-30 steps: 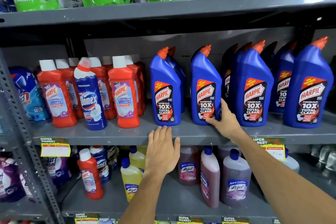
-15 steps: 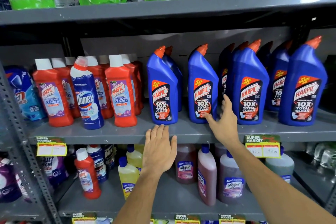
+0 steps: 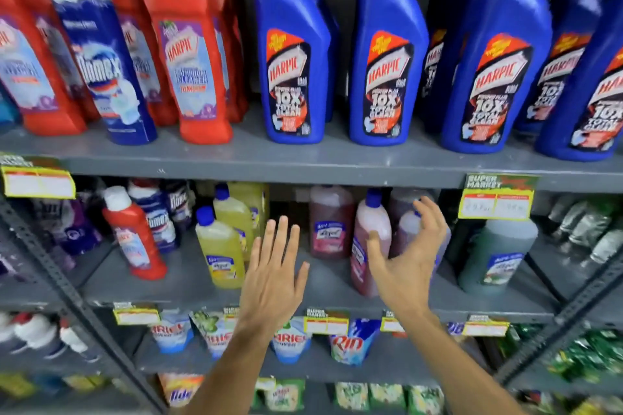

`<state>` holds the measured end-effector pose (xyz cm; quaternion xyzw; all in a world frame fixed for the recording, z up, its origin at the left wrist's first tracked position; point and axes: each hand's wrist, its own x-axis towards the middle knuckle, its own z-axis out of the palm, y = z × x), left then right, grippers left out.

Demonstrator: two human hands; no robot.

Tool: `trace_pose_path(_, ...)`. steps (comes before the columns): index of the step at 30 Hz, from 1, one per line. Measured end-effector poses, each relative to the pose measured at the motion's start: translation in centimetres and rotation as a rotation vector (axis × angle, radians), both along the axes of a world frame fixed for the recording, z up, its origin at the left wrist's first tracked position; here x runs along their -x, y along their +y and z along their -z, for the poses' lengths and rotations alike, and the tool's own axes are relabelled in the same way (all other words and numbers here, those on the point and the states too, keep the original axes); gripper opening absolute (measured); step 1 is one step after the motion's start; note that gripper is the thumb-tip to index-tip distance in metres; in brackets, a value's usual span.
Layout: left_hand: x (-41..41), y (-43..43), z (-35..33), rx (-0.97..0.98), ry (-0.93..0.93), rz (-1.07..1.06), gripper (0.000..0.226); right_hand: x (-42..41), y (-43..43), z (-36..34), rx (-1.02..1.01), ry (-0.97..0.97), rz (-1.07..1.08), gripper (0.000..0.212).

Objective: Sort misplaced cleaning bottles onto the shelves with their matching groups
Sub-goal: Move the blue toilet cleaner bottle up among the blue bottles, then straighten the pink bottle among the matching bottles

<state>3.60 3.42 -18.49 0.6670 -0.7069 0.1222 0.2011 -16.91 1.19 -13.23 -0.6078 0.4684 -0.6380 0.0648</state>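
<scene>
On the upper shelf (image 3: 303, 160) a blue Domex bottle (image 3: 104, 71) stands among red Harpic bathroom cleaner bottles (image 3: 192, 74), left of a row of blue Harpic bottles (image 3: 293, 54). On the lower shelf (image 3: 188, 280) a red Harpic bottle (image 3: 135, 236) stands in front of Domex bottles (image 3: 158, 222), beside yellow Lizol bottles (image 3: 220, 249) and pink Lizol bottles (image 3: 367, 242). My left hand (image 3: 273, 276) is open, flat, in front of the gap between yellow and pink bottles. My right hand (image 3: 408, 256) is open, fingers curled around but apart from the front pink bottle.
A green Lizol bottle (image 3: 495, 253) stands at the right of the lower shelf. Price tags (image 3: 495, 199) hang on shelf edges. Detergent pouches (image 3: 290, 340) fill the shelf below. Slanted metal uprights (image 3: 67, 283) cross at left and right.
The view has dropped and closed in on the lower shelf. My right hand left the blue Harpic bottles and came down to the pink Lizol bottles; my left hand lowered too.
</scene>
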Motion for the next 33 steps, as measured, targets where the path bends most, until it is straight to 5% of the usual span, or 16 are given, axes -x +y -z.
trace_pose_path(7, -2.6, -2.2, 9.4, -0.386, 0.01, 0.016, 0.069, 0.8, -2.3, 7.4, -0.489, -0.082, -0.096, 0.09)
trace_pose_path(12, -4.4, -3.6, 13.4, -0.472, 0.059, 0.02, 0.07, 0.4, -4.5, 10.7, -0.716, -0.109, -0.059, 0.091)
trace_pose_path(16, -5.5, -3.8, 15.2, -0.541, 0.102, 0.023, 0.088, -0.1, -6.2, 12.2, -0.781, -0.082, 0.031, 0.078)
trace_pose_path(23, -6.0, -3.7, 16.6, -0.506, 0.114, 0.041, 0.084, -0.6, -6.3, 13.8, -0.79, -0.001, 0.122, 0.062)
trace_pose_path(33, -6.3, -3.9, 16.6, -0.544, 0.158, 0.062, 0.087, -0.1, -6.3, 14.2, -0.885, 0.016, -0.382, 0.055)
